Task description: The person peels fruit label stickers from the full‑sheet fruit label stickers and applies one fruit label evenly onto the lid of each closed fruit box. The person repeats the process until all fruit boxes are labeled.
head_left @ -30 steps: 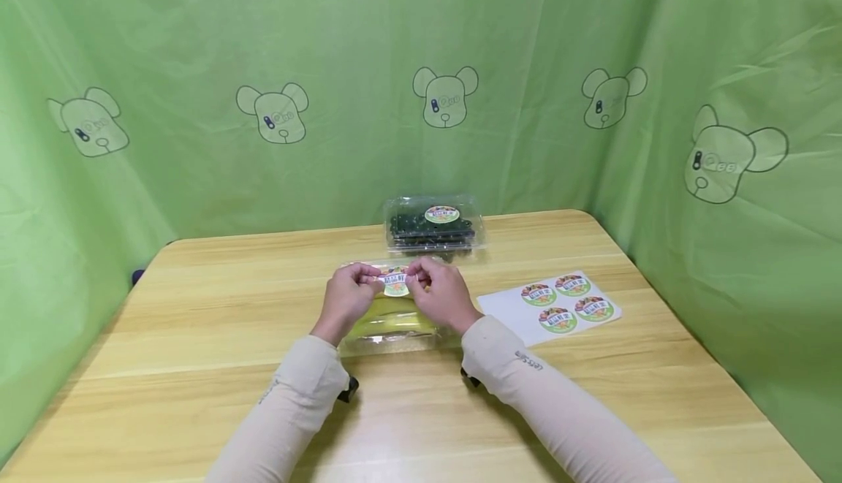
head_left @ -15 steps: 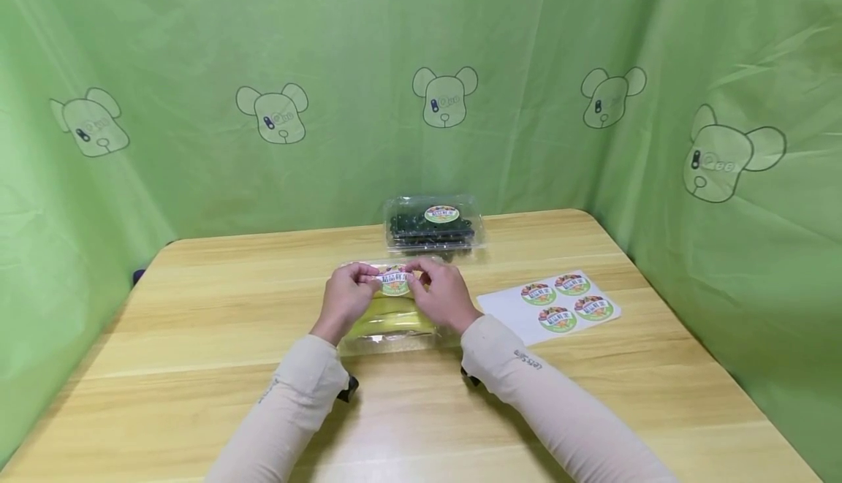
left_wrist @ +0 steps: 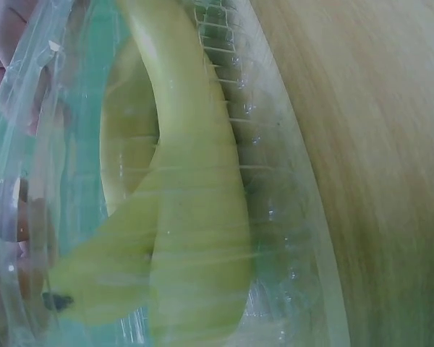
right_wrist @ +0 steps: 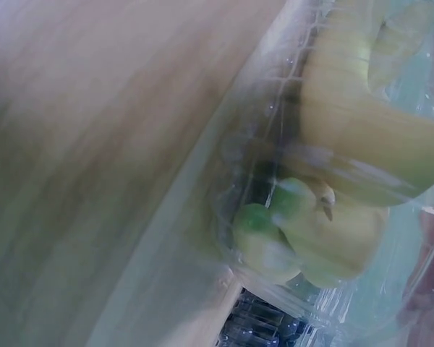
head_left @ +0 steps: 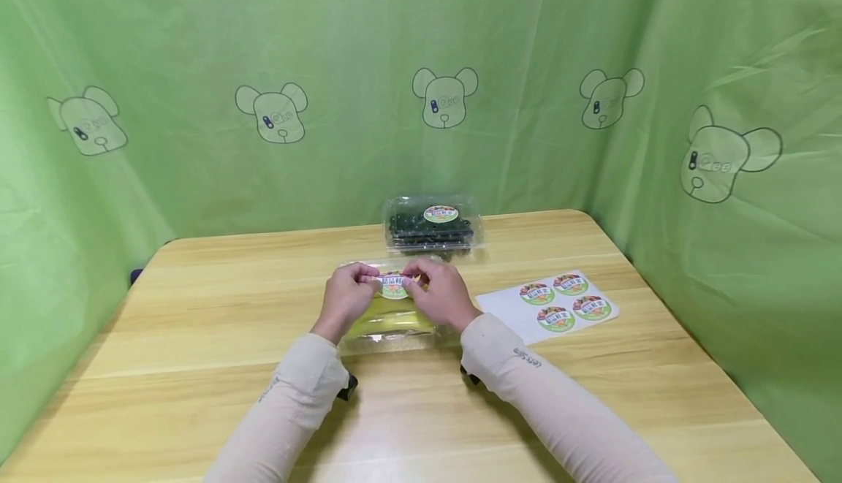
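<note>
Both hands meet over a clear plastic box [head_left: 388, 345] on the table, with yellow bananas [left_wrist: 199, 195] inside it. My left hand [head_left: 346, 296] pinches the left edge of a round fruit-print sticker [head_left: 395, 288] between thumb and fingers. At the opposite edge, my right hand [head_left: 444, 293] pinches the same sticker. It lies at the far part of the lid; whether it touches the plastic cannot be told. In the left wrist view, fingers blur behind the plastic wall. Through the box in the right wrist view, bananas [right_wrist: 347, 137] and stubby green-tipped pieces [right_wrist: 264, 242] show.
Behind stands another clear box [head_left: 434, 242] of dark contents, a round sticker [head_left: 441, 214] on its lid. A white sticker sheet [head_left: 500, 311] with several round stickers lies to the right on the wooden table [head_left: 217, 300]. Green curtains [head_left: 355, 169] enclose the table.
The sticker has shifted slightly toward the near side, and the right fingers have bent a little lower onto its edge. The boxes and the sticker sheet stay put.
</note>
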{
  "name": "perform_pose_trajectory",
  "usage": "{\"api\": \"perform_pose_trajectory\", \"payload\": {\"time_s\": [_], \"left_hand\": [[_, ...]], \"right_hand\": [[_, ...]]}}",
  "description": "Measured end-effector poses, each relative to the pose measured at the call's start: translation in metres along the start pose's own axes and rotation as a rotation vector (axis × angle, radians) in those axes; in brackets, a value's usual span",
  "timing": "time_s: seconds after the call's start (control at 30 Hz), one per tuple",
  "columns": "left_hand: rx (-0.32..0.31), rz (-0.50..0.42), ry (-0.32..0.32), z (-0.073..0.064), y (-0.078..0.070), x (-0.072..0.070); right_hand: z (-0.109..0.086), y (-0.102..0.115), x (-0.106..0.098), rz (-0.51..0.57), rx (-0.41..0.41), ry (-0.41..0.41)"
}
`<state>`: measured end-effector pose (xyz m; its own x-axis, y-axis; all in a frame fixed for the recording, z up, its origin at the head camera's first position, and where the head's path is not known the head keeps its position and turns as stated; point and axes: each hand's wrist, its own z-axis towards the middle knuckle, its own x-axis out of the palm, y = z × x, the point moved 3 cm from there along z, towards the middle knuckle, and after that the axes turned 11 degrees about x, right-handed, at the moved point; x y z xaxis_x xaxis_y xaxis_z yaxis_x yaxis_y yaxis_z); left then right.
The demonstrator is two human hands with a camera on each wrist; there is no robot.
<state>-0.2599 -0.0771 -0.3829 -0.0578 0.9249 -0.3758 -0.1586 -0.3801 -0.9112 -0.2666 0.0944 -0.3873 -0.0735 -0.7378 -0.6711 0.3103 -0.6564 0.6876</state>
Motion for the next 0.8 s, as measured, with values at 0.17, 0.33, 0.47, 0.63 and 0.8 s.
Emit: {"api": "perform_pose_trajectory", "payload": {"time_s": [0.17,0.33,0.47,0.63,0.8], "left_hand": [[0.006,0.043,0.007,0.0001,-0.0006,0.0000],[0.013,0.046,0.008,-0.0008,-0.0012,-0.0003],[0.019,0.054,0.005,-0.0020,-0.0020,-0.0006],[0.021,0.066,-0.004,-0.0024,-0.0017,-0.0010],[0.009,0.078,-0.011,-0.0027,-0.0020,-0.0003]], "right_hand": [[0.0000,0.0000,0.0002,-0.009,0.008,-0.006],[-0.0005,0.0017,-0.0002,-0.017,0.021,-0.008],[-0.0001,0.0026,-0.0001,-0.025,0.033,0.002],[-0.0002,0.0031,0.0006,-0.036,0.038,0.011],[-0.0009,0.0026,0.0007,-0.038,0.043,0.009]]}}
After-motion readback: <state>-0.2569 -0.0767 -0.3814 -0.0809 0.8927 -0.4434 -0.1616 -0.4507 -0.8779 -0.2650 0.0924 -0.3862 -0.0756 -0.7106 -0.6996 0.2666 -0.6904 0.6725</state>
